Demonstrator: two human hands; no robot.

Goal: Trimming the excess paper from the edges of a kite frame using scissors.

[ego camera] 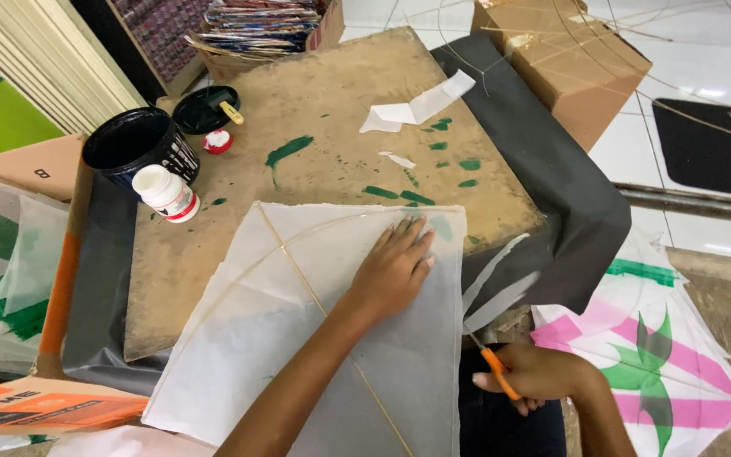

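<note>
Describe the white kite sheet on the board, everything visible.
The white kite sheet is thin, translucent paper, roughly square, lying flat and turned like a diamond on the brown board. Two slim sticks show on it: a straight spine running diagonally and a curved bow crossing it. Its near corner hangs past the board's front edge. The left hand presses flat on its upper right part. At its right edge the right hand holds orange-handled scissors, with cut paper strips beside them.
</note>
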